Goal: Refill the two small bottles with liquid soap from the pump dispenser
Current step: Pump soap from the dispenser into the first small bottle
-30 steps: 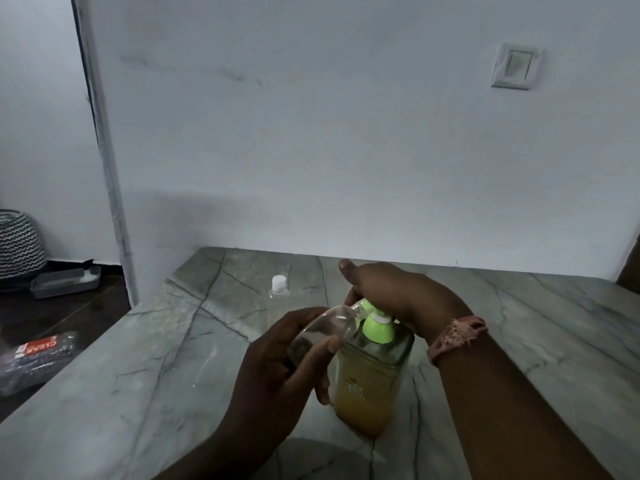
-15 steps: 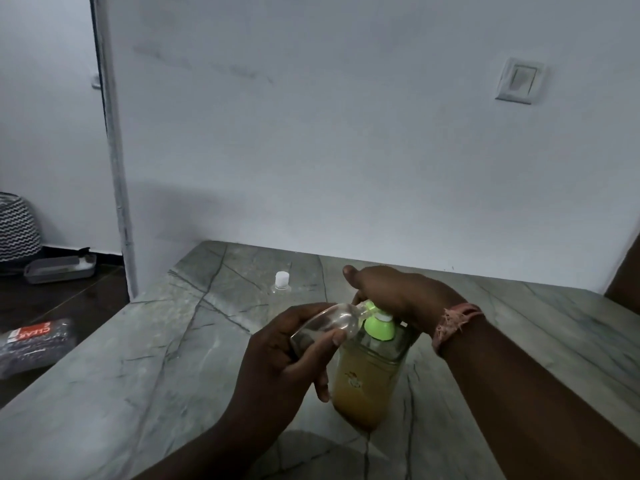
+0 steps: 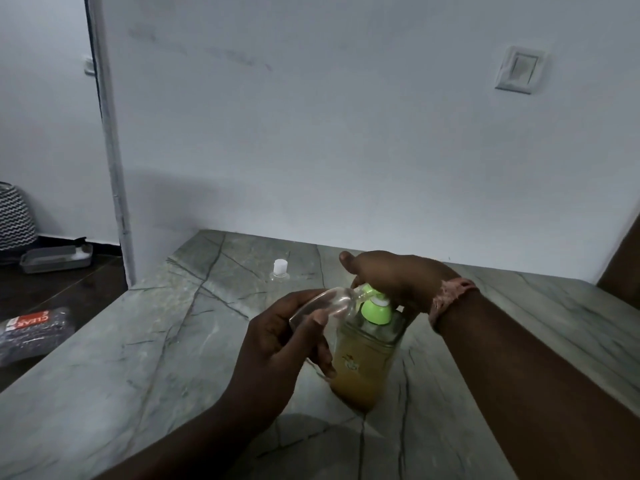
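Note:
A pump dispenser with amber soap and a green pump head stands on the grey marble counter. My right hand rests on top of the pump head. My left hand grips a small clear bottle, tilted on its side with its mouth at the green spout. The second small bottle, clear with a white cap, stands upright farther back on the counter.
A white wall with a light switch rises right behind the counter. Past the counter's left edge lies dark floor with a black packet, a grey tray and a zigzag-patterned basket.
Both hands and the bottles keep their hold and place. Only the head camera has shifted, so the scene sits slightly lower and to the right in the frame.

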`<state>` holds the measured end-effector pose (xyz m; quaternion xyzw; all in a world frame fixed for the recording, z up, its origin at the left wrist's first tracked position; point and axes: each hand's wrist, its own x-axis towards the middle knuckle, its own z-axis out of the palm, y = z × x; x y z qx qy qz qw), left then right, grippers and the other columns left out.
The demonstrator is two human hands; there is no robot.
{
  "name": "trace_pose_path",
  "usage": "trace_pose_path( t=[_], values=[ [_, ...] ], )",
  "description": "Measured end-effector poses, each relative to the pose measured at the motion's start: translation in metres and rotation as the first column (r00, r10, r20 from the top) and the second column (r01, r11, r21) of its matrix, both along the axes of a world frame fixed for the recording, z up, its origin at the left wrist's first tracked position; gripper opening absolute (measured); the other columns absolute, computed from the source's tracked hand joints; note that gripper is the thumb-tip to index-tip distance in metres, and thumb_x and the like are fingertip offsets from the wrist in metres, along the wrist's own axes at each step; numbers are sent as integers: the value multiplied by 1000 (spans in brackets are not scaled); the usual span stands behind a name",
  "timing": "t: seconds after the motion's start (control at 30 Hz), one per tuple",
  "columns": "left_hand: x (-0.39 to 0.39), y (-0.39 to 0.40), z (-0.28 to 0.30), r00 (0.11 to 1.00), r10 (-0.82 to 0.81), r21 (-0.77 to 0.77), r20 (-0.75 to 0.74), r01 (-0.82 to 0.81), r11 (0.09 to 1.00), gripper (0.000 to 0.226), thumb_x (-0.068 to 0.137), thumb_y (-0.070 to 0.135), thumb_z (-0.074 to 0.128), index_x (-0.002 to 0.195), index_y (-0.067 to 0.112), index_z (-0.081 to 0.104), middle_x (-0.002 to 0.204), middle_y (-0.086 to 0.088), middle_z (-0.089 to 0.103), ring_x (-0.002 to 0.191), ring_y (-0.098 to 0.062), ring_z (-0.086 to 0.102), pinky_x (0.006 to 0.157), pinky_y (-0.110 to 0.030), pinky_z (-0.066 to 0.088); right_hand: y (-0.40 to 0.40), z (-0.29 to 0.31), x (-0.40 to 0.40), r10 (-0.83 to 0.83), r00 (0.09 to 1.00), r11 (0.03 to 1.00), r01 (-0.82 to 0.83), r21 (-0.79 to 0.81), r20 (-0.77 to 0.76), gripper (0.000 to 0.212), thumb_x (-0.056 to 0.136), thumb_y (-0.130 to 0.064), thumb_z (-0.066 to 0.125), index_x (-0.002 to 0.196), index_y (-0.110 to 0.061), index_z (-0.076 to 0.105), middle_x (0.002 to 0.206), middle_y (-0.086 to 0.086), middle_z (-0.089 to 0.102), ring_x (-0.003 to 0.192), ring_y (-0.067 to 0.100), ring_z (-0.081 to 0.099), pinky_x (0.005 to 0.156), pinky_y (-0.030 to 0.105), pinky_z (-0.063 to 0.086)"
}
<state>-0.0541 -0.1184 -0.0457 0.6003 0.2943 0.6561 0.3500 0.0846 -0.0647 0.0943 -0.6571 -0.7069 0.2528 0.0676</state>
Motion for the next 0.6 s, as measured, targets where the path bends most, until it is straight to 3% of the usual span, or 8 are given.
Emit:
trace_pose_path(
  t=[0.1,0.17,0.23,0.3,0.43,0.53,0.6],
  values=[
    [-3,1,-3,998,-58,8,33,58,998,31,96,17,53,122,21,69,90,-32,69,56,-31,66,53,-35,57,0,2,0,7,997,1000,-7,-7,79,69,102,-61,18,145,-13,43,139,19,50,94,32,63,78,39,53],
    [-4,3,-3,997,-67,12,38,66,998,31,96,17,52,122,20,69,90,-31,70,55,-30,65,52,-32,55,4,-3,0,23,997,997,-28,73,72,61,107,-50,19,139,-7,49,130,15,53,80,18,55,75,29,44],
    [-5,4,-4,996,-70,13,47,70,997,31,97,17,50,123,17,68,93,-25,72,54,-29,65,49,-35,55,7,-8,1,10,1000,995,-9,97,-11,50,110,-29,19,144,-3,44,140,16,48,94,16,48,83,24,32],
    [-6,4,-5,997,-64,20,34,64,998,33,99,19,47,125,16,67,100,-19,75,53,-28,64,47,-40,54,4,-8,0,-26,998,993,33,115,-57,45,111,-20,18,150,-8,37,154,16,36,117,20,46,91,27,35],
    [-5,2,-4,989,-129,29,78,127,991,33,102,23,46,126,14,66,107,-21,74,55,-28,64,50,-39,56,-4,0,1,46,997,997,-49,64,54,54,109,-39,20,151,-9,35,158,12,31,140,26,36,107,31,32],
    [-6,3,-6,974,-192,18,120,191,981,41,96,31,47,128,12,66,94,-33,68,59,-33,65,55,-46,58,-4,1,1,69,993,996,-74,57,93,58,107,-48,22,149,-12,39,154,12,39,134,29,44,104,34,36],
    [-9,7,-8,964,-224,7,143,226,974,43,95,30,47,128,10,66,92,-36,67,61,-34,66,57,-49,59,-3,-3,1,58,997,990,-65,123,56,57,107,-46,22,144,-11,47,135,10,52,106,22,55,92,32,38]
  ],
)
